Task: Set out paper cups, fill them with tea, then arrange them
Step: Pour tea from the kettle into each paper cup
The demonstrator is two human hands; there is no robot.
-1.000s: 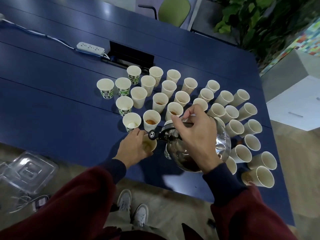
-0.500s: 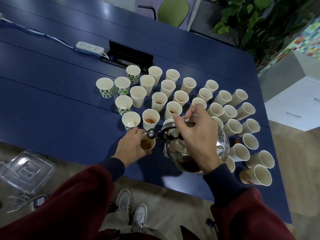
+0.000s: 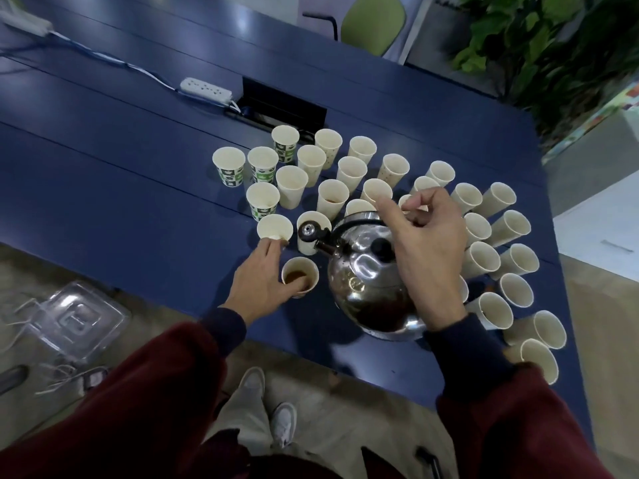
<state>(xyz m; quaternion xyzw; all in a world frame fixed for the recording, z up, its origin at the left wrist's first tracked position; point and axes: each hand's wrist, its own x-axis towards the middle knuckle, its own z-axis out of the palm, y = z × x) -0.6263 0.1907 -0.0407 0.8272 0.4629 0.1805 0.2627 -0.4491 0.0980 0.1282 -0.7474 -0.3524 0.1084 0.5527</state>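
Observation:
Several paper cups stand clustered on the blue table point(image 3: 103, 188). Nearest the front edge is a cup with brown tea point(image 3: 299, 276); my left hand point(image 3: 262, 281) holds it, thumb and fingers curled round its side. My right hand point(image 3: 425, 250) grips the black handle of a shiny steel kettle point(image 3: 366, 285), which is held over the table close to upright. Its spout point(image 3: 311, 233) is over another cup point(image 3: 313, 229) behind the filled one. A few cups in the middle show some tea inside.
A white power strip point(image 3: 205, 88) with its cable and a black cable hatch point(image 3: 283, 107) lie behind the cups. A clear plastic lid point(image 3: 74, 319) is on the floor at left. A green chair point(image 3: 373, 20) and plants point(image 3: 539, 46) stand beyond the table.
The kettle has tipped back from pouring toward upright and its spout has left the cup in my left hand. That cup now shows tea.

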